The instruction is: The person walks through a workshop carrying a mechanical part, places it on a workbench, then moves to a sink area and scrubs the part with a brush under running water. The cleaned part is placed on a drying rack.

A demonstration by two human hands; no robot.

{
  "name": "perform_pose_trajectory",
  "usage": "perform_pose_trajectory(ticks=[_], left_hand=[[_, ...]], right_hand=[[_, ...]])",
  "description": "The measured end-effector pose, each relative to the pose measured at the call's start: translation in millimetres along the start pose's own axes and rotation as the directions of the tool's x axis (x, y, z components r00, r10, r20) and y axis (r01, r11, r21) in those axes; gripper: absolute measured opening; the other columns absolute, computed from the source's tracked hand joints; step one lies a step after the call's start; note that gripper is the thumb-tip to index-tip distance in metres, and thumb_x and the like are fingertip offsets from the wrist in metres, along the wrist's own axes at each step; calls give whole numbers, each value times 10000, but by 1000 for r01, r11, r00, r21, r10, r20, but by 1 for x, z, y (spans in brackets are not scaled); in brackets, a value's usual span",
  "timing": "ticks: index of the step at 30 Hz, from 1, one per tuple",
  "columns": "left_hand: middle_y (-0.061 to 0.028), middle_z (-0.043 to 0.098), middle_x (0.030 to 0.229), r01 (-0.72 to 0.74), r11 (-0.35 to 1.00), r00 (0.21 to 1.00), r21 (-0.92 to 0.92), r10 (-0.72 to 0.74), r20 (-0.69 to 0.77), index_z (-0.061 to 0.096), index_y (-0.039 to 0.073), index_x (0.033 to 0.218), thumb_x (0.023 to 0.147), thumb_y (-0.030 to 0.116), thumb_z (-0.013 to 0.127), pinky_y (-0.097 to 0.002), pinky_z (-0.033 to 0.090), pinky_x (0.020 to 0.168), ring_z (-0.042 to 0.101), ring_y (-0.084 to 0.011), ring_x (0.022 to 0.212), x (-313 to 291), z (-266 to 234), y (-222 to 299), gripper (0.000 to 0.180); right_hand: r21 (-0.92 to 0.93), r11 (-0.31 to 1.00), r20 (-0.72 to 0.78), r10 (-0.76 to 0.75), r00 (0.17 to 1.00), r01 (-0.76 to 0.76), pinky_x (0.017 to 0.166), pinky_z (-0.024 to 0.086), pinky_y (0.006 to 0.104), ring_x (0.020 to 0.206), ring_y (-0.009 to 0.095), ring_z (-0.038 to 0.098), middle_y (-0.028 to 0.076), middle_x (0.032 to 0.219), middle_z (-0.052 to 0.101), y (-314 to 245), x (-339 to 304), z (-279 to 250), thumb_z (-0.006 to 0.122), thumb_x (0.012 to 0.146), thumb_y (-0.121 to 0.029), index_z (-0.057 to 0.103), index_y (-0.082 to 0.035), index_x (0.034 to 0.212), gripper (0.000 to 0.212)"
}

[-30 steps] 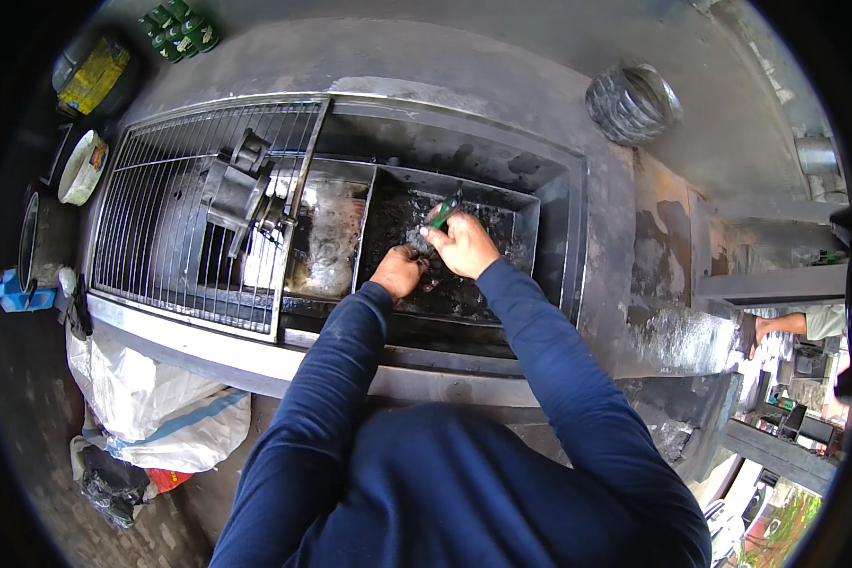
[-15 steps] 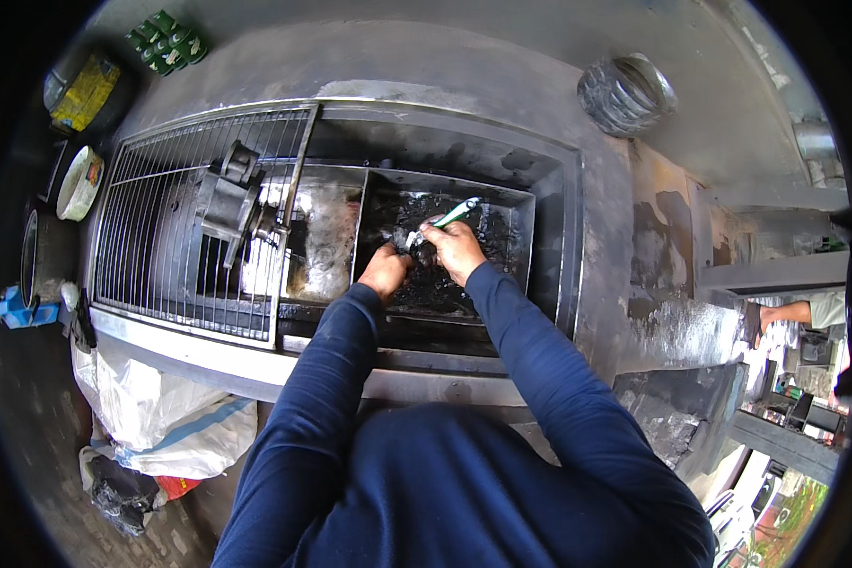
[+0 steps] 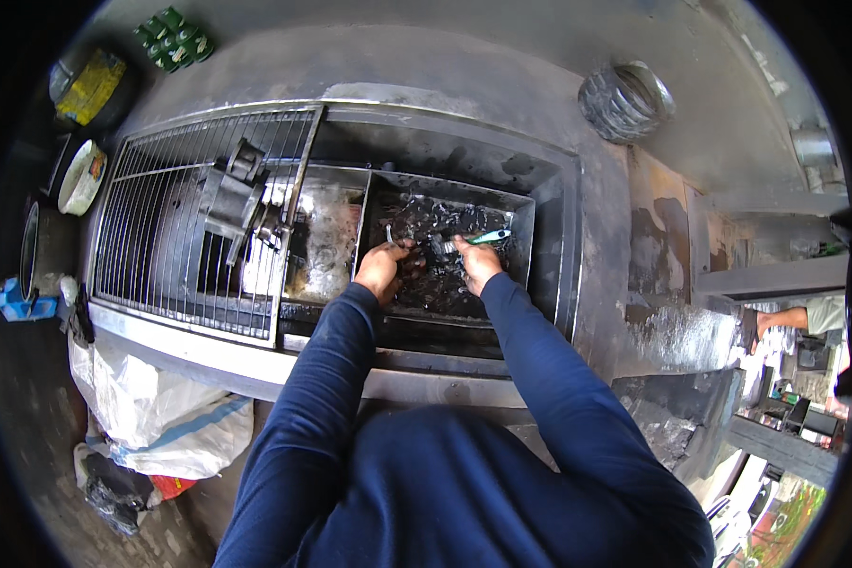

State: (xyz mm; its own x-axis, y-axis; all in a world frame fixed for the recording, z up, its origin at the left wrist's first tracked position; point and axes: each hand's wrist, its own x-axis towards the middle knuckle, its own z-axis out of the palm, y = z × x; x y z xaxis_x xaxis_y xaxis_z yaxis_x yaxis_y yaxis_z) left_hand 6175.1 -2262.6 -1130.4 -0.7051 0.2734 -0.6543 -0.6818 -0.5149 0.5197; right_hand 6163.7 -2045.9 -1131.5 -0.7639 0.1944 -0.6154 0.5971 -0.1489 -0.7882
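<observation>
In my right hand (image 3: 480,262) is a brush (image 3: 490,237) with a green and white handle; its pale bristles point left. My left hand (image 3: 381,271) is closed low over the dark liquid, to the left of the brush and apart from it. A small shiny piece shows by its fingers, too small to name. Both hands are inside a rectangular metal tray (image 3: 454,186) holding dark, wet liquid. What lies under the surface is hidden.
Left of the tray, a wire rack (image 3: 151,256) bears a grey metal machine part (image 3: 229,204). A coil of wire (image 3: 624,102) lies at the far right. Green bottles (image 3: 172,40) and a white tub (image 3: 82,178) stand at left. White sacks (image 3: 161,398) lie near left. Another person's foot shows at right.
My right hand has moved right with the brush, away from my left hand, and the brush now lies flatter. My left hand has stayed nearly in place.
</observation>
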Motion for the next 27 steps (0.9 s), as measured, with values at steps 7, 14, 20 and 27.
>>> perform_pose_trajectory(ticks=[7, 14, 20, 27], left_hand=[[-133, 715, 1114, 200, 975, 978, -96, -193, 79, 650, 14, 1225, 1064, 145, 446, -418, 599, 815, 711, -247, 951, -1, 7, 8, 291], [-130, 716, 1118, 70, 985, 997, -156, -66, 25, 619, 11, 1219, 1097, 186, 404, -446, 594, 869, 709, -262, 993, -12, 17, 15, 303], [-160, 678, 1258, 61, 983, 995, -176, -73, -61, 607, 61, 1225, 1091, 228, 410, -505, 496, 998, 670, -315, 1107, -15, 15, 16, 291], [-115, 688, 1245, 66, 993, 991, -101, -76, -106, 590, 72, 1283, 1088, 265, 271, -522, 521, 1012, 651, -293, 1146, 7, 3, 5, 421]], right_hand=[[-409, 716, 484, -356, 799, 566, 794, 532, 342, 820, 158, 645, 73, 883, 704, -39, -52, 27, 714, 951, -102, 684, -6, 1052, 142], [-322, 638, 471, -533, 703, 699, 784, 527, 342, 801, 166, 638, 72, 856, 716, -17, -50, 23, 713, 949, -95, 684, -14, 1004, 102], [-640, 738, -200, -431, 880, 216, 786, 510, 408, 818, 201, 640, 113, 942, 752, 6, 24, -7, 700, 988, -335, 711, 31, 972, 366], [-134, 746, 436, -546, 715, 652, 816, 516, 330, 880, 155, 644, 62, 942, 723, -16, -48, 36, 703, 980, -150, 706, 0, 1054, 167]])
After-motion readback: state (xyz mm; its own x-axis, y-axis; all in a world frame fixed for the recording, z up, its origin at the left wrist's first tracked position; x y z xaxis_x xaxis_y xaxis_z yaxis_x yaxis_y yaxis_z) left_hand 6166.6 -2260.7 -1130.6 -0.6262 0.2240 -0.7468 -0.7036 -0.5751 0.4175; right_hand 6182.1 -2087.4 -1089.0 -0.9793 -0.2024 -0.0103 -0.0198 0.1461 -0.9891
